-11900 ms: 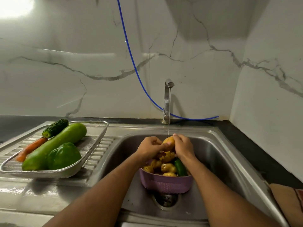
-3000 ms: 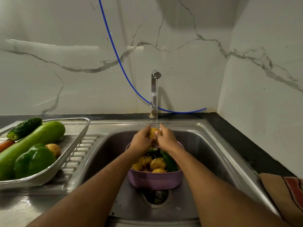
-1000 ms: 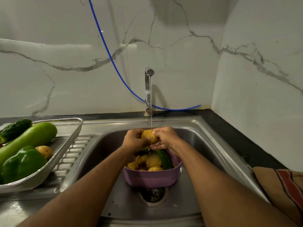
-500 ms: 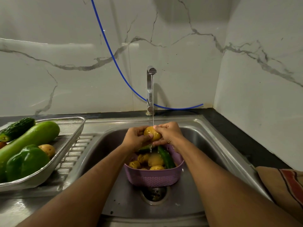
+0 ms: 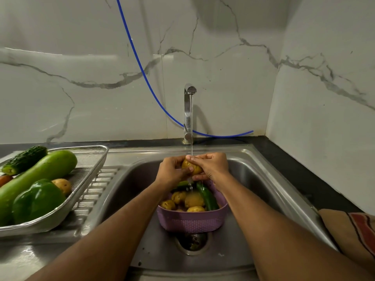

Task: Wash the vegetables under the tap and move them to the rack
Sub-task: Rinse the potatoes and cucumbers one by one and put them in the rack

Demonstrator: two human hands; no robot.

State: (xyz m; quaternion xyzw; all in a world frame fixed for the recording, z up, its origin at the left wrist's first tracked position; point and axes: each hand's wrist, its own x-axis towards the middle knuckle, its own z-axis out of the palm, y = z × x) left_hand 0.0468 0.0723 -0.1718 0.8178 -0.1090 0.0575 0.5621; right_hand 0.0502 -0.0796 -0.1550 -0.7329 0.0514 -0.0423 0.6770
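Observation:
My left hand (image 5: 170,173) and my right hand (image 5: 212,166) both grip one yellow potato (image 5: 191,168) under the thin stream from the tap (image 5: 188,110). Directly below sits a purple basket (image 5: 192,221) in the sink (image 5: 253,179), holding several potatoes (image 5: 193,199) and a green cucumber (image 5: 208,197). On the left, the metal rack (image 5: 89,175) carries a long pale green gourd (image 5: 38,175), a bitter gourd (image 5: 24,159), a green bell pepper (image 5: 37,201), one potato (image 5: 63,186) and a carrot (image 5: 4,179) at the frame edge.
A blue hose (image 5: 142,69) hangs down the marble wall and runs behind the tap. The drain (image 5: 192,241) lies just in front of the basket. A brown striped cloth (image 5: 353,234) rests on the dark counter at the right.
Both hands have kept turning the potato under the stream; my right fingers now sit more over its top. A potato has joined the rack since the earliest frame.

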